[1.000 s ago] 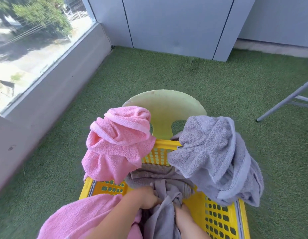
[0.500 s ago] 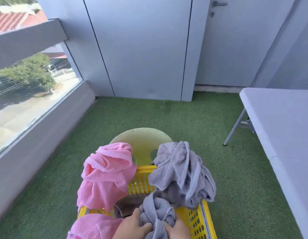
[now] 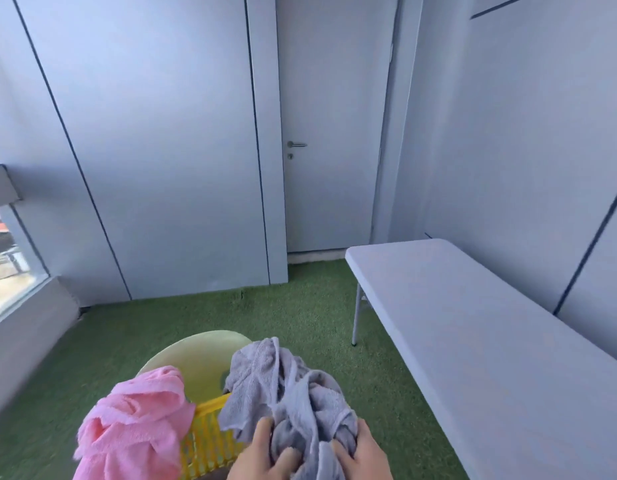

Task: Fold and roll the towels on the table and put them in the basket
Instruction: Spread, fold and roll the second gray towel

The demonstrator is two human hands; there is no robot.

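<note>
A crumpled grey towel (image 3: 283, 393) is bunched at the bottom centre, above the yellow basket (image 3: 206, 434). My left hand (image 3: 265, 455) grips its lower left part and my right hand (image 3: 366, 452) grips its lower right part. A pink towel (image 3: 137, 424) hangs over the basket's left side. The white folding table (image 3: 490, 334) stands to the right with nothing on the part I see. The inside of the basket is hidden behind the towels and my hands.
A pale green plastic stool (image 3: 193, 362) stands just behind the basket on green artificial turf (image 3: 300, 323). A closed grey door (image 3: 334, 133) is straight ahead, a window (image 3: 6, 265) with a low ledge on the left, and grey walls all round.
The view has tilted up and turned right, so the table and door now show. Both hands have lifted the bunched grey towel up and rightwards out of the basket.
</note>
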